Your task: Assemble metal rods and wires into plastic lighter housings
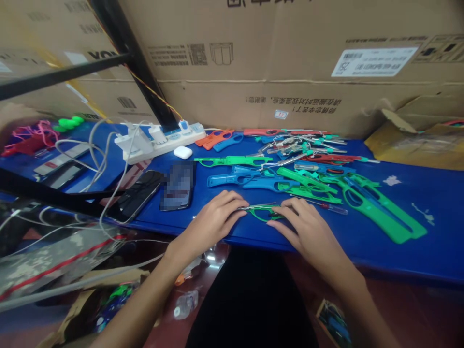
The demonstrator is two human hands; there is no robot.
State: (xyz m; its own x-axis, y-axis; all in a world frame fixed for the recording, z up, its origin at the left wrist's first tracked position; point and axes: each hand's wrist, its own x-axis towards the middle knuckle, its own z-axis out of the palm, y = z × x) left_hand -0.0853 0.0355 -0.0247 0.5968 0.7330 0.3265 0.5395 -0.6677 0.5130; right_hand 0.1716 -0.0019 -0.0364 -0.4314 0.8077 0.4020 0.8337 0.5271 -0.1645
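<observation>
My left hand [224, 214] closes on the left end of a green utility-lighter casing [261, 210] near the table's front edge. Around its right end are the fingers of my right hand [299, 217], thumb and fingertips pinching it. Thin wires or a metal rod seem to lie along the casing's top, too small to make out. Just behind my hands lie blue casings [226, 178] and more green casings [308, 183]. A screwdriver with a clear handle [337, 209] rests to the right of my right hand.
Metal lighter tubes with wires [300, 145] are heaped at the back. Larger green casings [387, 208] lie on the right. Two phones [177, 186], a white earphone case [183, 152] and a power strip [163, 145] stand left. Cardboard boxes [253, 58] wall off the back.
</observation>
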